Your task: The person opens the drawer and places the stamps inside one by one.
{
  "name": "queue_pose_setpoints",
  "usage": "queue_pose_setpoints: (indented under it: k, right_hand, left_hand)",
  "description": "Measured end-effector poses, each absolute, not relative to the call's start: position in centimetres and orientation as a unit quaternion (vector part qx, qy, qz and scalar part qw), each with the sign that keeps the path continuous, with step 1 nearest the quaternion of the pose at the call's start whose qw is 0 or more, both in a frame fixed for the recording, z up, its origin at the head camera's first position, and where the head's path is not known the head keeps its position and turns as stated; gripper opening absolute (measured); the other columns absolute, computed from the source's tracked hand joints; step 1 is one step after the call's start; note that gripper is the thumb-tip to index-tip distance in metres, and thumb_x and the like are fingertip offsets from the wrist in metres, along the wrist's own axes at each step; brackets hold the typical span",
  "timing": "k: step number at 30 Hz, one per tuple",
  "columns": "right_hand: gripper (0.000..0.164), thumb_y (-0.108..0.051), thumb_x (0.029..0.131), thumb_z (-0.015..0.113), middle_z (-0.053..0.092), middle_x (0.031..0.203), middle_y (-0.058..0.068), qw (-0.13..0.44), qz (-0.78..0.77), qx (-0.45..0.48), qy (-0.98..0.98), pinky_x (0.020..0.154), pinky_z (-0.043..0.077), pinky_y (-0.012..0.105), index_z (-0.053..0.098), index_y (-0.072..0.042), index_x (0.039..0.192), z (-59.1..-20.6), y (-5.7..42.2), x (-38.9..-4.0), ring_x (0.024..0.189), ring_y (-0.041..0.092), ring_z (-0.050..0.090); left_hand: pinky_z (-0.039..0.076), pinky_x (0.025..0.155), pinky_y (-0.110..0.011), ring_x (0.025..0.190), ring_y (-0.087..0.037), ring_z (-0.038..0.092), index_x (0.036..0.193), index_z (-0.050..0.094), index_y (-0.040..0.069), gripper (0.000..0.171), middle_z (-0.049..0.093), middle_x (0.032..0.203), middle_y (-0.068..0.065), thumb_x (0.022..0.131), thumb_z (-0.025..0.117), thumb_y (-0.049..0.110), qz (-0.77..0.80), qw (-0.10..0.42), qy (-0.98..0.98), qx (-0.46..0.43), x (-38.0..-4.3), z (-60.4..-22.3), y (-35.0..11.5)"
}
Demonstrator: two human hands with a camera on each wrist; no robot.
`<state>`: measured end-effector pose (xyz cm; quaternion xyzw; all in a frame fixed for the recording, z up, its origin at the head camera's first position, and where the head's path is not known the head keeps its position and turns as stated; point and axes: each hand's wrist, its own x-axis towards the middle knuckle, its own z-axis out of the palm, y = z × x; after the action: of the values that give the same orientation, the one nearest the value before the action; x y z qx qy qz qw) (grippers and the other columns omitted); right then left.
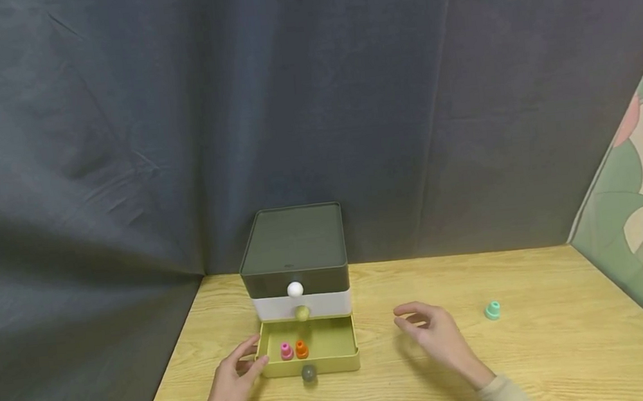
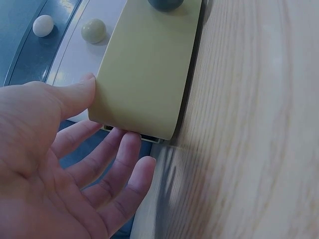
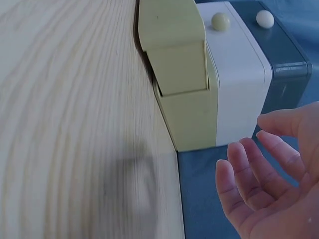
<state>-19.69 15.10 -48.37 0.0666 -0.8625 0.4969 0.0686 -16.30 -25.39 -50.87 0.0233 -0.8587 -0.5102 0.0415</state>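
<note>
A three-tier desktop drawer box [image 1: 300, 238] has its bottom drawer [image 1: 337, 363] pulled out. My left hand [image 1: 231, 382] holds that drawer at its front left corner, the thumb by the top edge and the fingers along the outer side. Inside it, a pink small stepped peg [image 1: 286, 351] and an orange one [image 1: 301, 349] stand side by side. To the right of the box, my right hand [image 1: 435, 338] hovers over the table with loosely bent fingers and nothing in them. Farther right, a mint-green peg [image 1: 492, 310] stands on the table.
The wooden table [image 1: 546, 359] runs up to a dark curtain [image 1: 317, 97] behind the box, with more curtain on the left. A floral panel [image 1: 637, 215] borders the right. Round knobs stick out from the drawers, a dark grey knob [image 1: 309, 374] on the bottom one.
</note>
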Motion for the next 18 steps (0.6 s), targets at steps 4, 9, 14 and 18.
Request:
queue_pose_setpoints:
  k: [4, 9, 14, 18]
  right_hand:
    - [0.02, -0.017, 0.099, 0.076, 0.079, 0.122, 0.007, 0.075, 0.493, 0.063, -0.865, 0.084, 0.06, 0.024, 0.08, -0.011, 0.118, -48.5, 16.2, -19.7, 0.104, 0.025, 0.076]
    - [0.021, -0.018, 0.099, 0.076, 0.078, 0.124, 0.009, 0.084, 0.486, 0.056, -0.868, 0.084, 0.059, 0.023, 0.079, -0.01, 0.118, -48.7, 17.5, -19.7, 0.104, 0.025, 0.075]
    - [0.023, -0.017, 0.1, 0.075, 0.077, 0.127, 0.012, 0.09, 0.476, 0.05, -0.873, 0.083, 0.059, 0.022, 0.079, -0.008, 0.12, -48.8, 18.9, -19.6, 0.104, 0.026, 0.075]
    - [0.025, -0.019, 0.101, 0.074, 0.076, 0.131, 0.014, 0.088, 0.471, 0.048, -0.877, 0.083, 0.059, 0.022, 0.077, -0.006, 0.123, -49.0, 20.0, -19.6, 0.105, 0.026, 0.075]
  left_hand:
    - [0.057, 0.08, -0.026, 0.109, -0.03, 0.072, 0.147, 0.063, 0.008, 0.053, 0.071, 0.131, -0.02, 0.098, 0.078, 0.023, -0.508, 0.038, -0.86, 0.026, -16.3, -50.9, -25.4]
    - [0.057, 0.08, -0.026, 0.109, -0.03, 0.073, 0.147, 0.063, 0.007, 0.053, 0.071, 0.131, -0.02, 0.098, 0.078, 0.022, -0.512, 0.036, -0.858, 0.026, -16.3, -50.9, -25.3]
    - [0.057, 0.08, -0.026, 0.108, -0.03, 0.073, 0.147, 0.063, 0.007, 0.053, 0.071, 0.13, -0.02, 0.098, 0.078, 0.02, -0.515, 0.039, -0.856, 0.025, -16.4, -50.8, -25.3]
    - [0.057, 0.082, -0.028, 0.111, -0.031, 0.073, 0.147, 0.063, 0.008, 0.053, 0.071, 0.132, -0.019, 0.099, 0.077, 0.023, -0.508, 0.037, -0.86, 0.027, -16.3, -50.8, -25.4]
